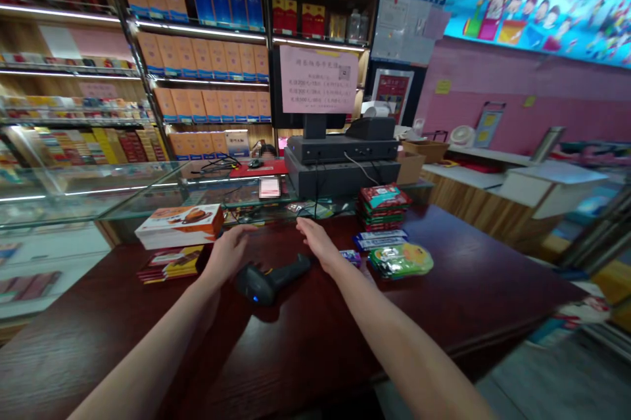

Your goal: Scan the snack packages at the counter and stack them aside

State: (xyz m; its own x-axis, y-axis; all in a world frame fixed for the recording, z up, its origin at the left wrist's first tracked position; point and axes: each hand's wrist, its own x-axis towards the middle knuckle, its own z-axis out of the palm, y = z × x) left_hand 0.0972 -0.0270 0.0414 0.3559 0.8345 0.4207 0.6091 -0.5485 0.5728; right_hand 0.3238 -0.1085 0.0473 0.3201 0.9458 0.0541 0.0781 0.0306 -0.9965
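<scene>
A black handheld barcode scanner (pixel 269 279) lies on the dark red wooden counter (pixel 493 288), between my two forearms. My left hand (pixel 231 250) hovers just left of and above the scanner, fingers stretched forward, holding nothing. My right hand (pixel 317 240) reaches forward just right of the scanner's handle, fingers together and extended, empty. A white and orange box (pixel 180 225) sits left of my left hand, on top of flat chocolate packs (pixel 170 264).
A stack of red-green packs (pixel 383 207), blue packets (pixel 380 239) and a green snack bag (pixel 400 259) lie to the right. A cash register (pixel 342 158) with a pink notice stands behind. A glass display case (pixel 89 190) and stocked shelves (pixel 207 58) fill the left.
</scene>
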